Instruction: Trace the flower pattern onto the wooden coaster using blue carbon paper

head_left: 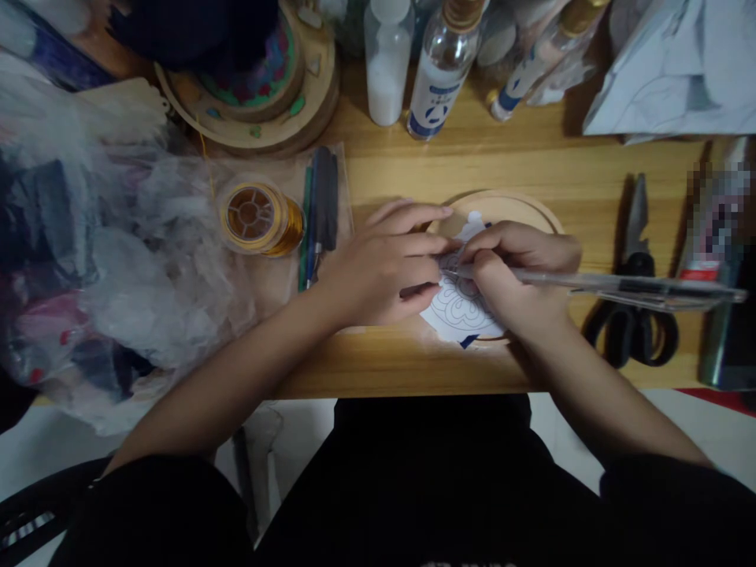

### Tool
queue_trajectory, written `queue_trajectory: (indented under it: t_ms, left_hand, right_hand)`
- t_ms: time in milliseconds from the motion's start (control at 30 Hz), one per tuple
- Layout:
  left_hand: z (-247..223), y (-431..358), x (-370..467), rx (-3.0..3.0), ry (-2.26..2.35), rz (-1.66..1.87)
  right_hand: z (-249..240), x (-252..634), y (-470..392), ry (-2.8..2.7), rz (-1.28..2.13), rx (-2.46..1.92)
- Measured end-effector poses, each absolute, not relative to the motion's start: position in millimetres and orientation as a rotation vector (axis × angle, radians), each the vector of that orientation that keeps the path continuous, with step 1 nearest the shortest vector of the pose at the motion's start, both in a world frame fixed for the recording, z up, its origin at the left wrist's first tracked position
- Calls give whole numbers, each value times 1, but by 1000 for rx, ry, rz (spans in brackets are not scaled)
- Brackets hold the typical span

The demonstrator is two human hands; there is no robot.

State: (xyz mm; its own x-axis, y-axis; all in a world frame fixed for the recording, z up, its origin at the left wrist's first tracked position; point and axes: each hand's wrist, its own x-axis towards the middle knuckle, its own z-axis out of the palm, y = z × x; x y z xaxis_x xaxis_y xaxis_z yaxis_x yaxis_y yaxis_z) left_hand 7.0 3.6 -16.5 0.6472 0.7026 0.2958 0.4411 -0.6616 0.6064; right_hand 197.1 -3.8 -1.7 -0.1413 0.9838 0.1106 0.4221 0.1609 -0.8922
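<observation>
My right hand (516, 272) grips a clear pen (620, 283) whose tip rests on a white paper cutout (466, 311) with curling line drawings. Beneath the paper lies a round wooden disc (531, 211), its far rim showing. Dark blue bits stick out at the paper's edges. Flat across the paper's left side, my left hand (390, 264) has its fingers stretched out and holds nothing. Its fingertips touch the paper and the disc's left rim. The pen tip itself is partly hidden by my fingers.
Black-handled scissors (638, 291) lie right of the disc. Left stand a spool of golden thread (263, 220) and several pens (322, 205). Plastic bags (153, 252) crowd the far left. Bottles (437, 79) line the back, beside a round wooden stand (322, 102).
</observation>
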Motion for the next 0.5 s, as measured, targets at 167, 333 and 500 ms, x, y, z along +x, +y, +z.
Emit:
queue_trajectory:
  t_ms: [167, 333, 500]
  left_hand:
    - [-16, 4, 7, 2393, 924, 684]
    - [-18, 4, 7, 2340, 907, 743]
    - [-19, 4, 7, 2340, 897, 777]
  right_hand:
    - [-2, 197, -4, -1696, 944, -1384]
    - [-2, 196, -3, -1707, 945, -1389]
    - [-1, 196, -2, -1734, 930, -1385]
